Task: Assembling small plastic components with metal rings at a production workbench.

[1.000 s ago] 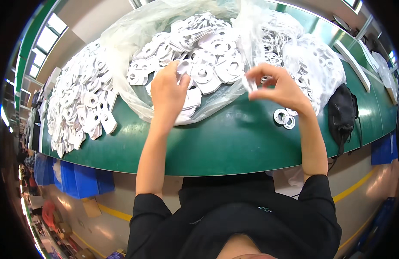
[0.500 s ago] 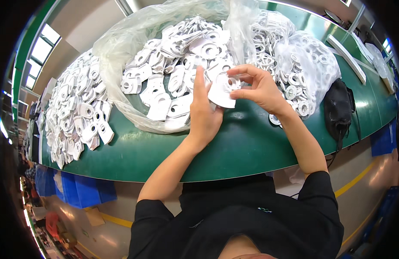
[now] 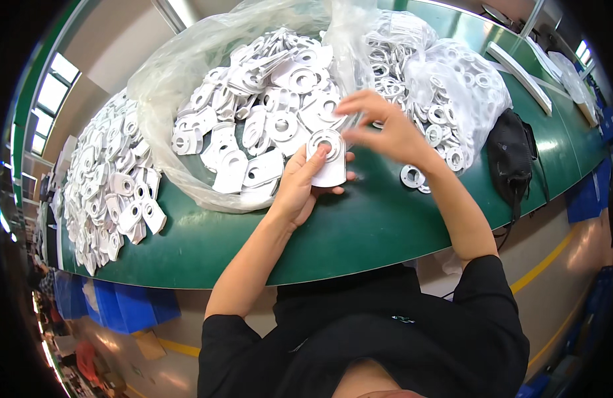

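My left hand (image 3: 301,180) grips a flat white plastic plate (image 3: 329,176), rounded at one end and straight at the other. Its thumb presses on the raised round ring at the rounded end, and the fingers wrap behind. Just to the right, my right hand (image 3: 392,137) hovers slightly blurred, thumb and fingers apart, with nothing visible between them. Beyond the left hand, an open clear plastic bag (image 3: 154,99) holds a pile of similar white plates (image 3: 253,83). Behind the right hand lie white rings (image 3: 454,158), some in a clear bag (image 3: 495,99) and several loose on the table.
A big heap of white plates (image 3: 101,179) covers the left end of the green table (image 3: 359,232). On the right lie a black pouch (image 3: 508,156) with a strap and a long white strip (image 3: 518,76). Blue bins (image 3: 130,305) stand below the left table edge.
The right hand has let go of the plate and lifted off to the right. The left hand has lowered the plate, turned it upright and put its thumb on the ring.
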### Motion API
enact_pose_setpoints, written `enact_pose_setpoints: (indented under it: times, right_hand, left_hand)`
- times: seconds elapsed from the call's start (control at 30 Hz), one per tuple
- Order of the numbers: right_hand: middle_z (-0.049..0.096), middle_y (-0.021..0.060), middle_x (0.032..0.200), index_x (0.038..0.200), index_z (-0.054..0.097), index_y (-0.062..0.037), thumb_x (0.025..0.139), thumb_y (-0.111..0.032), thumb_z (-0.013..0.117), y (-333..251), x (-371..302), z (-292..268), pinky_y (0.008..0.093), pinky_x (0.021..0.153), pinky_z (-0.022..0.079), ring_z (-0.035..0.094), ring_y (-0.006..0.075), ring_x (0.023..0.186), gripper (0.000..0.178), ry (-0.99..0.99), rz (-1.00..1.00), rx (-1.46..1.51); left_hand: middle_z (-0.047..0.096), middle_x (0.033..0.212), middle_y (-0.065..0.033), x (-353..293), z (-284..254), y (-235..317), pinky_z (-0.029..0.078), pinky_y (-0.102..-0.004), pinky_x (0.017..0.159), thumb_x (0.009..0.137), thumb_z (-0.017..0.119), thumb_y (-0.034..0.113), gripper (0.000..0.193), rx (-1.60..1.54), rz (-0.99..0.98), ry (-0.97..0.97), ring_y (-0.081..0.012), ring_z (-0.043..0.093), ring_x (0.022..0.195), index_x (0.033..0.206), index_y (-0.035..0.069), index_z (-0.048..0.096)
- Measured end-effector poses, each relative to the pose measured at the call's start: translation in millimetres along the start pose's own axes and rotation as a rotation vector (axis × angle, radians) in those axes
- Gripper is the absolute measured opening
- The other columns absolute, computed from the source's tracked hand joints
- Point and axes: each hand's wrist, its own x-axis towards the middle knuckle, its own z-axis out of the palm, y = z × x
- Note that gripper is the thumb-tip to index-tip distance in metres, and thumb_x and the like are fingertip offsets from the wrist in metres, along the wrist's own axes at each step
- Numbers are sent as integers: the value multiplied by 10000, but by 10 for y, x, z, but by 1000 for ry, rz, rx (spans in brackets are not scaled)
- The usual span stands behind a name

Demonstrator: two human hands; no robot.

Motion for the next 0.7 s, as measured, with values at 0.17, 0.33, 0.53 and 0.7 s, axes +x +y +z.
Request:
enact_pose_setpoints:
  times: [0.17, 0.33, 0.53, 0.7]
  right_hand:
    - [639, 49, 857, 956, 657, -44, 770, -183, 730, 243, -43, -407, 306, 637, 477, 596, 165, 714, 243, 317, 295, -347]
    - [636, 104, 762, 928, 646, -13, 781, -164, 702, 508, -108, -336, 327, 644, 473, 596, 210, 666, 218, 231, 242, -579]
    - [630, 118, 740, 986, 659, 4, 823, -102, 576, 445, -70, -447, 319, 629, 460, 587, 201, 650, 212, 318, 179, -579]
    - [604, 102, 702, 1011, 669, -1, 835, -92, 540, 288, -6, -482, 296, 592, 432, 509, 141, 595, 237, 568, 173, -491]
  left_hand:
    - [607, 1035, -108, 282, 221, 27, 565, -316, 666, 985, 483, 244, 302, 61, 69, -5, -185, 642, 880, 1191, 26, 456]
    - [575, 1069, -87, 1007, 15, -124, 562, -337, 701, 983, 490, 225, 280, 139, 75, 30, -158, 612, 889, 1167, 15, 458]
    - [587, 1081, -82, 1647, -132, -222, 558, -385, 779, 983, 490, 224, 264, 115, 330, 66, -187, 619, 930, 1178, 48, 458]
    - [580, 1093, -87, 1759, 25, -87, 554, -408, 762, 973, 499, 226, 285, 64, 225, 159, -205, 618, 920, 1189, 47, 449]
